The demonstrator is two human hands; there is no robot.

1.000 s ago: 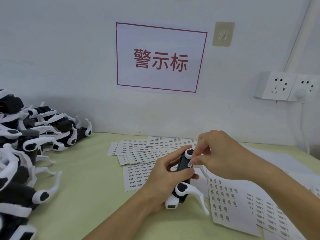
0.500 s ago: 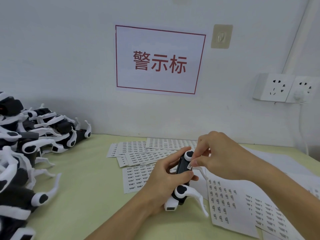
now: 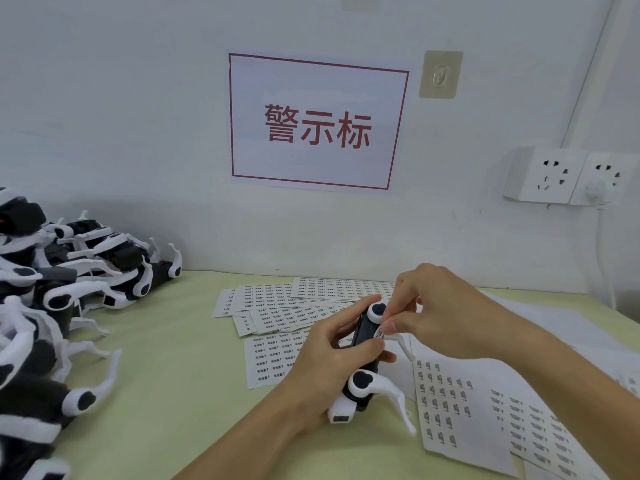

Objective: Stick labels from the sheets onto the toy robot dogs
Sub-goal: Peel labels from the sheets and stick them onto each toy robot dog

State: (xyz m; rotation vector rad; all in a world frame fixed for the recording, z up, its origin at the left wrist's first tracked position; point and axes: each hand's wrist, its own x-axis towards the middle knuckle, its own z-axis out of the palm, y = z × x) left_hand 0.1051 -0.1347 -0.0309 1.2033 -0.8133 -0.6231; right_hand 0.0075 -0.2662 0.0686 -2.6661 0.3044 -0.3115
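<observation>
white label (image 3: 380, 333) under right hand (image 3: 438, 311) fingertips, on gripped toy robot dog (image 3: 363, 358).

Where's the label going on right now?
Head view, centre-right: the label lies on the toy dog gripped by the left hand, under the right hand's fingertips.

A red-bordered wall sign (image 3: 318, 121), an adhesive hook (image 3: 440, 74) and two sockets (image 3: 568, 176) overlook the green table (image 3: 166, 375).

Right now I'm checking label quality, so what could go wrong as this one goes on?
The label sits on the toy dog under the right hand; pressed unevenly, it may end up crooked or creased. The left hand holds the dog above the label sheets; its legs might scuff them.
</observation>
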